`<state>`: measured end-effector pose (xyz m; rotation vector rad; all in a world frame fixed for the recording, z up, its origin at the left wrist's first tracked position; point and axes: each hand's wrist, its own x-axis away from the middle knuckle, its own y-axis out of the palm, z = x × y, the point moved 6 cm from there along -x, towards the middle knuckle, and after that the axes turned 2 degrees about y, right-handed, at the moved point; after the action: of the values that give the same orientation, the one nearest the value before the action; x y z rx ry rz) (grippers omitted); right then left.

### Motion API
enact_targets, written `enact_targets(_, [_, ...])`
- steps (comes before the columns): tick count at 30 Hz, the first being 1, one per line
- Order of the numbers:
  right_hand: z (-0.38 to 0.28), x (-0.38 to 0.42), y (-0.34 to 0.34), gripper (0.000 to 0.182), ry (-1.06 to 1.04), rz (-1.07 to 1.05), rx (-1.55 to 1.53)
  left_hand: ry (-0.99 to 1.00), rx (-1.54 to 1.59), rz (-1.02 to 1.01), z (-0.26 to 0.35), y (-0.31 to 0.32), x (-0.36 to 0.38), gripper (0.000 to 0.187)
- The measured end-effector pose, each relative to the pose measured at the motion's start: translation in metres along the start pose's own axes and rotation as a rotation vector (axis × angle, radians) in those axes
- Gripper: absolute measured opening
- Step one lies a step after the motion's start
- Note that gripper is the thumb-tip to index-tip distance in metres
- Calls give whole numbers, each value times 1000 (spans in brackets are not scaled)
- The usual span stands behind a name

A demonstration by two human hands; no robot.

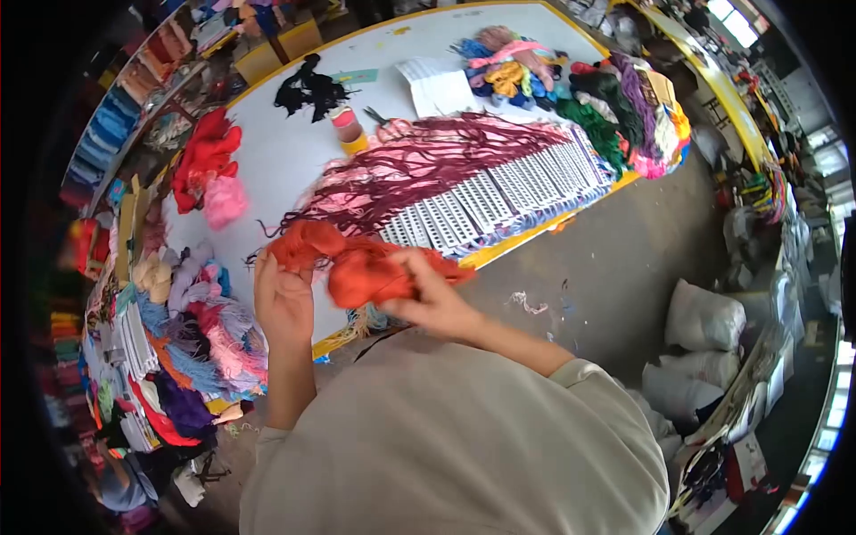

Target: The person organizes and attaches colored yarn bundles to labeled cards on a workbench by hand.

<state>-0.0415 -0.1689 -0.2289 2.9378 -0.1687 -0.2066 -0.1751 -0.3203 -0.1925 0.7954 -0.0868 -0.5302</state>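
Note:
An orange-red skein of yarn [361, 272] is held up in front of my body, above the near edge of the table. My left hand [285, 299] grips its left end, the fingers partly hidden behind the yarn. On the right side, my right hand [434, 301] closes its thumb and fingers around the other bunch of the skein. Just beyond the hands lies a row of white cards with dark holes [486, 203]. Maroon yarn strands [410, 169] spread across and beside the cards, with pink yarn among them.
On the white table [267, 165] are red yarn [205, 160], black yarn [309, 87], a thread cone [346, 127], white paper [435, 86] and mixed skeins [624, 111]. More skeins [209, 325] are heaped at left. White sacks [704, 316] stand on the floor at right.

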Motion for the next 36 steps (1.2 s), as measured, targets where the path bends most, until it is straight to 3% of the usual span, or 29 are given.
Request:
enact_targets(2, [-9,25,-34,47,177,95,-302,-84,235,67,-21,-36,-13,27])
enact_targets(3, [-5,38,-62,49,34,335,-216,-165,319,64,-32,-42,-18,30])
enact_targets(4, [-11,56,-83,54,94,494,-324,-182,336,63,-39,-40,-20,30])
enact_targets(6, [-32,87,-136,61,20,703,-197,-290,300,128,-56,-38,-23,31])
enact_targets(10, [-82,148,-253,50,-184,999,-86,-336,326,113,-85,-32,-29,31])
enact_targets(12, [-112,166,-308,42,-189,1037,21,-275,191,177,-95,-29,-33,28])
enact_targets(14, [-136,162,-357,30,-154,1180,141,-282,116,72,-108,-21,-44,23])
enact_targets(17, [-136,129,-439,29,-127,1117,195,-229,-19,176,-127,2,-62,21])
enact_targets(19, [-122,109,-503,32,118,1116,431,-228,-121,253,-143,14,-69,23])
enact_targets(20, [-110,95,-539,32,124,1089,423,-212,-129,277,-151,20,-73,23])
enact_targets(22, [-81,60,-600,37,248,952,1041,-199,-24,325,-168,34,-77,22])
enact_targets(23, [-71,33,-609,40,99,760,1392,-155,11,358,-174,42,-78,21])
enact_targets(24, [-65,4,-598,41,200,724,1571,-143,0,385,-179,49,-78,21])
enact_targets(25, [-63,-33,-571,42,216,663,1444,-134,26,398,-185,56,-78,20])
enact_targets(26, [-37,-59,-555,40,164,561,1275,-124,52,410,-191,63,-78,20])
enact_targets(27, [-5,-79,-527,36,-26,445,1216,-113,43,431,-198,69,-78,20])
enact_targets(28, [38,-97,-488,35,185,262,654,-128,27,431,-206,75,-79,20])
enact_targets(29, [36,-110,-417,37,130,-12,555,-145,11,428,-215,81,-82,20])
enact_targets(30, [46,-112,-358,40,367,-282,401,-165,-5,423,-222,87,-84,20])
enact_targets(31, [40,-112,-308,45,371,-379,316,-195,-11,405,-226,100,-89,21])
enact_targets(33, [30,-116,-259,49,253,-416,191,-248,-104,493,-244,98,-86,25])
enact_targets(34, [34,-119,-250,46,258,-418,-17,-284,-129,513,-249,97,-85,26])
enact_targets(36, [33,-130,-252,43,121,-335,20,-319,-165,475,-256,93,-84,27])
